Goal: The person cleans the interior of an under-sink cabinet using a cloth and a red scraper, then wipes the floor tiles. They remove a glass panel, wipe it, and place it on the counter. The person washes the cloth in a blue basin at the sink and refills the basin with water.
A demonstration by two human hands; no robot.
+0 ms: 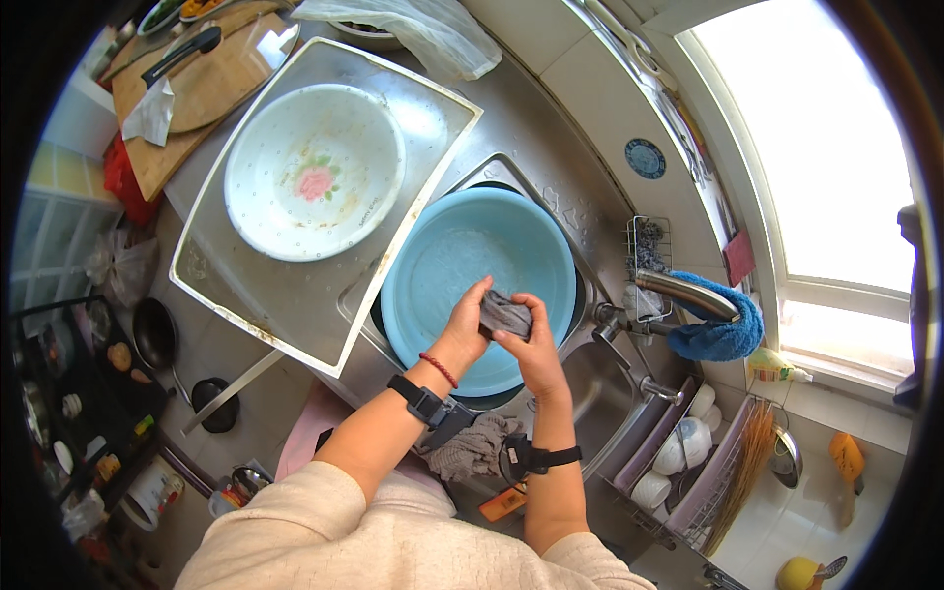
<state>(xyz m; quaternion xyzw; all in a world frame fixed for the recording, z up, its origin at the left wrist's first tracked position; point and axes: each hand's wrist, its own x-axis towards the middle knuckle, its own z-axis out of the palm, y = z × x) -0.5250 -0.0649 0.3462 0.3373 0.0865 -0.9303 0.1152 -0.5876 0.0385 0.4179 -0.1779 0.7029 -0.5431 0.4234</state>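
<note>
A bunched grey cloth (506, 316) is gripped between my two hands above a light-blue plastic basin (424, 254). My left hand (466, 317) presses it from the left, thumb and fingers against its side. On the other side, my right hand (537, 350) curls its fingers over the cloth's edge. The basin sits in the stainless-steel sink (495, 171), with a shallow layer of what looks like water in it. Part of the cloth is hidden by my fingers.
A white enamel basin (258, 169) with a rose print rests on a framed panel (295, 302) left of the sink. The faucet (682, 287), draped with a blue towel (719, 343), stands at right. A second cloth (476, 446) lies at the front edge. Bowls (682, 442) fill a rack.
</note>
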